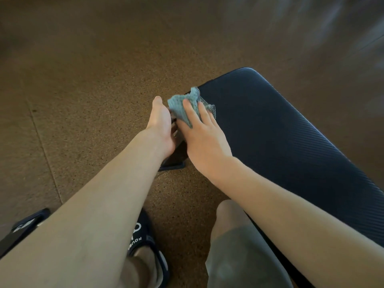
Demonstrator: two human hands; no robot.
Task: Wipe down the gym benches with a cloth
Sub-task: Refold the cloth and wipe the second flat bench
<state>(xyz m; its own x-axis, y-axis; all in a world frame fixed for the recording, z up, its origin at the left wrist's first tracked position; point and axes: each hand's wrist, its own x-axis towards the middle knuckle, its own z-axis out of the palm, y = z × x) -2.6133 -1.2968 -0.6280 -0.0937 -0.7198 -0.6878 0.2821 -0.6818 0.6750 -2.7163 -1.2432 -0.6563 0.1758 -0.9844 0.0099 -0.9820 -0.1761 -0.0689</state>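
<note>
Where the brown speckled rubber floor (93, 113) fills most of the view, a seam runs across its left part and the far right blurs into grey. Across the right side lies the gym bench (276, 129), its black ribbed pad running from the lower right to a rounded end near the middle. On the pad's left edge, the right hand (202, 135) presses a crumpled teal cloth (190, 104) with its fingers spread flat over it. Just beside it, off the pad's edge, the left hand (161, 126) reaches in edge-on, thumb straight; its fingers are hidden. Below the hands a black bench foot (172, 165) rests on the floor. A black slide sandal (145, 240) and a knee in grey shorts (239, 246) sit nearest.
</note>
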